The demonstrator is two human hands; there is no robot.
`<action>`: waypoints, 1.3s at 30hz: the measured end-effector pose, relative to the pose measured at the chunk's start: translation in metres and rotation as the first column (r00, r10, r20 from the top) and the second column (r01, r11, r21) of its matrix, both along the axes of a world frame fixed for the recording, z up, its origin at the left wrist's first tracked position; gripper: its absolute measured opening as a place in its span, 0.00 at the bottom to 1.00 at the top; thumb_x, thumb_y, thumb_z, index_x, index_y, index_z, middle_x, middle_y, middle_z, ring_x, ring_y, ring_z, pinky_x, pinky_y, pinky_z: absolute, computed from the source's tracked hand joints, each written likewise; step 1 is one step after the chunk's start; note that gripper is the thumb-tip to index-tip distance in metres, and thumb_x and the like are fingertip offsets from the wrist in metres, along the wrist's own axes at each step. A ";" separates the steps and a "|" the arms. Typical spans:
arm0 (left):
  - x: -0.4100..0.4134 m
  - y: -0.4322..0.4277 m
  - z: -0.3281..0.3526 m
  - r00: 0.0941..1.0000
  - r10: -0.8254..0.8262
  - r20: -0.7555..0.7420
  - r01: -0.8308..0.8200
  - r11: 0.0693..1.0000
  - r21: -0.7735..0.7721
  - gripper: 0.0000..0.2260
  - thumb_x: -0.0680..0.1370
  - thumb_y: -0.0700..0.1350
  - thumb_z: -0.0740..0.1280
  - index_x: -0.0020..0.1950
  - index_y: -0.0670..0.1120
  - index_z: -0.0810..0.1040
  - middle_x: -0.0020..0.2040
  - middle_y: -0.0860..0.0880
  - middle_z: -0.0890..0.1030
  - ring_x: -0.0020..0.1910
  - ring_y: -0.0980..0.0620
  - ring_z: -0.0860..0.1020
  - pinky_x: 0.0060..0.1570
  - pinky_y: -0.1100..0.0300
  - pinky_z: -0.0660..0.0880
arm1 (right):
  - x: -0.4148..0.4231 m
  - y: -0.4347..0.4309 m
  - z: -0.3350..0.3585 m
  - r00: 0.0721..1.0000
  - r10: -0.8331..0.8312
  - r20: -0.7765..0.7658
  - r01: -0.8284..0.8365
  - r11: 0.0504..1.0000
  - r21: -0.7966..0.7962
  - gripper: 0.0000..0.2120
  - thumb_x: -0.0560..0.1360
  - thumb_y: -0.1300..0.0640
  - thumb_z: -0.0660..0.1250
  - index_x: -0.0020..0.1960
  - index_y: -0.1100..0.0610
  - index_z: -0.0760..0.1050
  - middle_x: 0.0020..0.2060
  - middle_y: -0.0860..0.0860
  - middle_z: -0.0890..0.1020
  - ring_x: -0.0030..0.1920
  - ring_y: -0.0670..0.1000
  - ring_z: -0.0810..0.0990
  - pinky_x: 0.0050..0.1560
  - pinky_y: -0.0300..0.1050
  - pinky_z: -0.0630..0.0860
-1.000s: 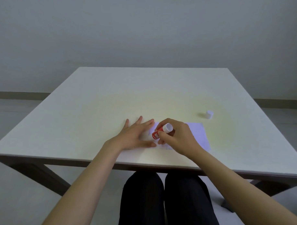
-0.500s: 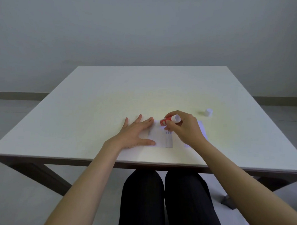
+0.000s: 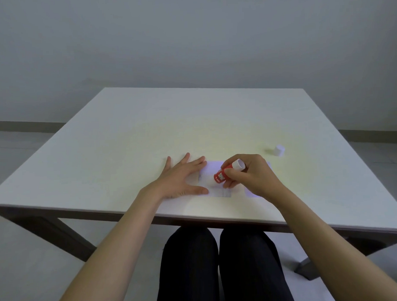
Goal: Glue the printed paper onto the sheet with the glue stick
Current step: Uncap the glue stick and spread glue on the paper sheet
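Observation:
A small printed paper [image 3: 211, 183] lies near the front edge of the white table [image 3: 147, 134], over a pale sheet [image 3: 250, 193] whose right part shows beside my wrist. My left hand [image 3: 183, 180] lies flat, fingers spread, pressing the paper's left side. My right hand [image 3: 250, 175] grips the red glue stick [image 3: 225, 173], tilted with its white base up and to the right and its tip down on the paper. My right hand hides much of the sheet.
The glue stick's white cap [image 3: 279, 150] stands on the table to the right, beyond my right hand. The table's front edge runs just below my wrists. My dark-clad legs [image 3: 219, 269] are under the table.
My right hand has drawn the glue stick across the paper, from near my left fingertips up and right, then back down toward the paper's middle. The left hand has stayed put.

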State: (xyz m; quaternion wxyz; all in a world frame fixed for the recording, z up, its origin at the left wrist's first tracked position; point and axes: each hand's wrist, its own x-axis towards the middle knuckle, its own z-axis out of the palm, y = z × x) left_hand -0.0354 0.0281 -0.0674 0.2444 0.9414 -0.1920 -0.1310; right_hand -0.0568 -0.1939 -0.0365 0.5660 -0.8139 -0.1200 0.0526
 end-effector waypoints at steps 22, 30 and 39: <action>-0.002 0.000 0.001 1.000 0.008 -0.006 -0.008 1.000 -0.011 0.37 0.71 0.61 0.67 0.76 0.57 0.54 0.76 0.65 0.51 0.76 0.59 0.41 0.71 0.44 0.30 | -0.025 -0.030 0.004 0.984 -0.173 -0.049 0.172 0.985 -0.025 0.06 0.70 0.66 0.65 0.42 0.60 0.80 0.34 0.62 0.85 0.32 0.54 0.85 0.39 0.44 0.81; -0.001 0.000 0.000 1.000 0.006 -0.005 -0.006 1.000 -0.019 0.38 0.71 0.62 0.67 0.76 0.57 0.54 0.76 0.65 0.51 0.76 0.60 0.41 0.71 0.44 0.30 | -0.024 -0.031 0.005 0.986 -0.159 -0.051 0.153 0.983 -0.105 0.06 0.69 0.64 0.65 0.40 0.56 0.80 0.28 0.55 0.85 0.29 0.50 0.83 0.38 0.44 0.80; 0.001 0.001 -0.001 1.000 0.001 -0.001 -0.001 1.000 -0.005 0.39 0.70 0.63 0.68 0.76 0.58 0.54 0.76 0.66 0.51 0.76 0.60 0.41 0.71 0.44 0.30 | -0.010 -0.006 0.001 0.975 -0.222 0.013 0.222 0.971 -0.084 0.04 0.68 0.61 0.67 0.41 0.57 0.80 0.28 0.55 0.83 0.26 0.45 0.81 0.32 0.38 0.78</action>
